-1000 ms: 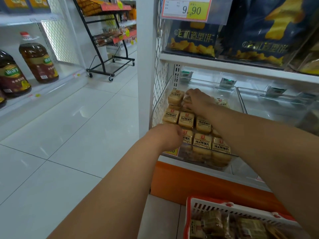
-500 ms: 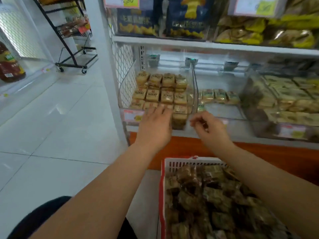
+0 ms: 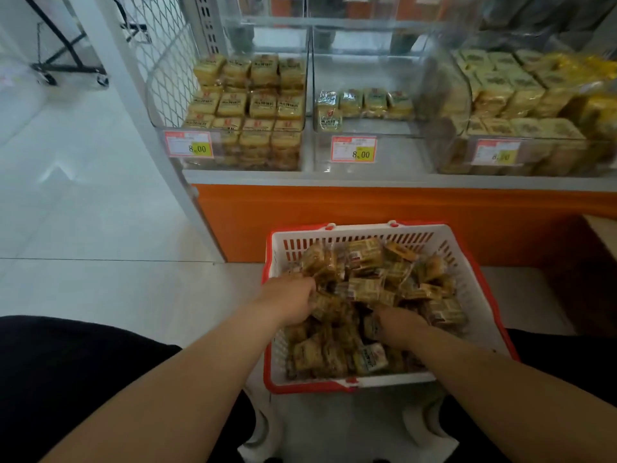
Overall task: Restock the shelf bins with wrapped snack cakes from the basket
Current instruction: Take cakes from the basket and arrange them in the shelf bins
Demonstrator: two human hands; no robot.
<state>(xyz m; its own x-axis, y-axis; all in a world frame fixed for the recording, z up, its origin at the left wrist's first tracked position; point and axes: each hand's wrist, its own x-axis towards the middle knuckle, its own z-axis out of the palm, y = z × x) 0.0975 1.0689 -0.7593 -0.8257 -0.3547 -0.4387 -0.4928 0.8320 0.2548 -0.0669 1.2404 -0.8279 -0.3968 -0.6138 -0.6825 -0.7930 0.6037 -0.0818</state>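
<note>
**Both hands down in the basket, gathering cakes**

Down between my forearms, in the head view, sits the red-and-white basket (image 3: 474,285), heaped with wrapped snack cakes (image 3: 365,289). My left hand (image 3: 290,300) is at the near-left of the pile, fingers curled into the wrappers; it looks to be closing on a cake or two, though the fingertips are hidden among the packets. My right hand (image 3: 395,320) is sunk deeper, just right of the left, and buried far enough that I cannot tell whether it grips anything. I judge both went in together so each trip carries a fuller load.

Ahead of the hands, above the orange base (image 3: 367,215), stand three clear shelf bins. The left bin (image 3: 157,95) is stacked nearly full in neat rows. The middle bin (image 3: 394,148), straight beyond my hands, holds only a short row of cakes (image 3: 364,105) near its back, so I take that as the one needing stock. The right bin (image 3: 447,95) is well filled. Price tags (image 3: 354,149) hang on the bin fronts.

The basket rests close under the bins, which keeps the reach short.
</note>
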